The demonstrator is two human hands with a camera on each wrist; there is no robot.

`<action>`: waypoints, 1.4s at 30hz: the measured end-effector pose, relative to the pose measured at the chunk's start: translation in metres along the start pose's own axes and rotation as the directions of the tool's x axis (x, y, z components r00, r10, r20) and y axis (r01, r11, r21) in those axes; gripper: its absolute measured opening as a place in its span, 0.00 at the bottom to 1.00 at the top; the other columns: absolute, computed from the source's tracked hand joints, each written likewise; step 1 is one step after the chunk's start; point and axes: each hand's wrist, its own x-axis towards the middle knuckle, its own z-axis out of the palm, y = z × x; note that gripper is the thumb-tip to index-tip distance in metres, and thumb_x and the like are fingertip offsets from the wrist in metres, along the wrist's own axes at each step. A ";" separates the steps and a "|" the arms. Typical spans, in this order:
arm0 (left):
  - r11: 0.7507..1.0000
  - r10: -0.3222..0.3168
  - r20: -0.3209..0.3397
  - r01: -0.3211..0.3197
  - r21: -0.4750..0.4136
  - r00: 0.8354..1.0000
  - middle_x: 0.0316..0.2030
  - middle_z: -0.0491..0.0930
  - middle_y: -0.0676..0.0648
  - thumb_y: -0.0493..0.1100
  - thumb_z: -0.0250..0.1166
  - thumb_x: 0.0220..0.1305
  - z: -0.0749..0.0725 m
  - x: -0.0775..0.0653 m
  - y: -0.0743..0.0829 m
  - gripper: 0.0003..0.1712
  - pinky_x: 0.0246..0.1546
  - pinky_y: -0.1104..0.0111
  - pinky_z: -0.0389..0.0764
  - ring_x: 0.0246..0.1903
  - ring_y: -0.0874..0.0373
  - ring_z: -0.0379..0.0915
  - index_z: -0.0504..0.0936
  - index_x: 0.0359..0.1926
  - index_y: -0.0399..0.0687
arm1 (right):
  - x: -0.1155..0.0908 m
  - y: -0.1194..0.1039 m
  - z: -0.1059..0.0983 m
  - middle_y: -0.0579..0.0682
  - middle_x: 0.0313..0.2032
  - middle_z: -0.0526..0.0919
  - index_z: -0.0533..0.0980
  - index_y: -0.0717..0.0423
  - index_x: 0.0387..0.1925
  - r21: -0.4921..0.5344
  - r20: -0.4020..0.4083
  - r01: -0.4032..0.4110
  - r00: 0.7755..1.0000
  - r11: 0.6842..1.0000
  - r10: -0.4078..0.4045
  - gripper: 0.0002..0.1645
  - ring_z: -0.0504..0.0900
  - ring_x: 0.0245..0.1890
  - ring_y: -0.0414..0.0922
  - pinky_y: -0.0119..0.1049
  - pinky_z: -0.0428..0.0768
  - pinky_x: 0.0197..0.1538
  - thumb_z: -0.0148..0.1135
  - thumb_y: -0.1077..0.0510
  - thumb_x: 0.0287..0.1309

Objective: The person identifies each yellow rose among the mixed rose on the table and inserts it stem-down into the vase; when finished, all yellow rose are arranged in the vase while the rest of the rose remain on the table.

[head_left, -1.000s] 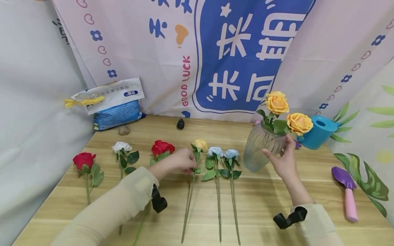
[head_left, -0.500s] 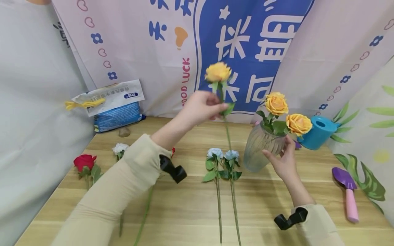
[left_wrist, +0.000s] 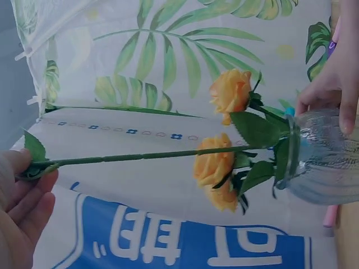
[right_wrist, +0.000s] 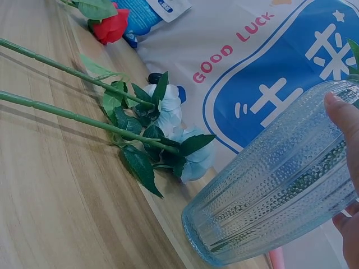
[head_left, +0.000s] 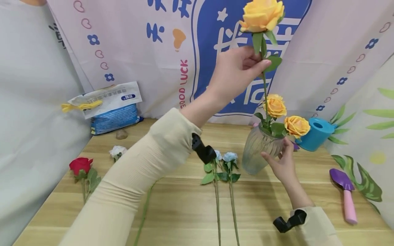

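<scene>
A yellow rose (head_left: 262, 15) is pinched by my left hand (head_left: 237, 71) high on its stem, just under the bloom. Its green stem (left_wrist: 123, 158) runs down to the mouth of a ribbed glass vase (head_left: 260, 152); leaves hide the tip. Two other yellow roses, one upright (head_left: 275, 106) and one leaning right (head_left: 297, 126), stand in the vase. My right hand (head_left: 284, 165) holds the vase from its right side, thumb on the near face, as the right wrist view also shows on the clear glass (right_wrist: 275, 185). Other fingers are partly hidden behind it.
Two light blue roses (head_left: 230, 157) lie left of the vase. Further left are a red rose (head_left: 81, 166) and a white rose (head_left: 118, 151), partly behind my sleeve. A blue watering can (head_left: 317, 133) and purple trowel (head_left: 343, 179) are at right; a blue packet (head_left: 114, 118) is back left.
My left hand has picked the yellow rose up off the table, raised it and carried it right to above the vase. The right hand stays on the vase.
</scene>
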 end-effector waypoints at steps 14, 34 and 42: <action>0.996 -0.076 0.098 0.071 0.056 0.992 0.34 0.82 0.52 0.44 0.61 0.59 0.046 -0.012 -0.046 0.10 0.34 0.81 0.73 0.31 0.71 0.76 0.79 0.39 0.44 | 0.000 0.004 0.000 0.57 0.59 0.59 0.45 0.58 0.63 0.005 -0.026 0.016 1.000 1.000 -0.016 0.48 0.61 0.57 0.45 0.51 0.61 0.57 0.62 0.73 0.47; 0.951 -0.298 0.240 0.265 0.160 0.924 0.20 0.82 0.48 0.49 0.64 0.55 0.095 -0.033 -0.090 0.14 0.21 0.78 0.72 0.19 0.63 0.76 0.84 0.29 0.42 | 0.000 -0.003 0.002 0.65 0.57 0.58 0.46 0.67 0.60 0.007 -0.045 0.068 0.997 0.998 -0.068 0.44 0.59 0.58 0.60 0.59 0.58 0.57 0.60 0.77 0.46; 0.941 -0.315 0.235 0.272 0.199 0.919 0.24 0.82 0.53 0.48 0.64 0.56 0.108 -0.034 -0.104 0.11 0.25 0.77 0.72 0.25 0.67 0.75 0.84 0.31 0.45 | 0.004 0.013 0.001 0.64 0.59 0.58 0.45 0.65 0.61 0.021 -0.050 0.019 0.999 1.000 -0.018 0.46 0.57 0.60 0.58 0.58 0.56 0.58 0.62 0.73 0.47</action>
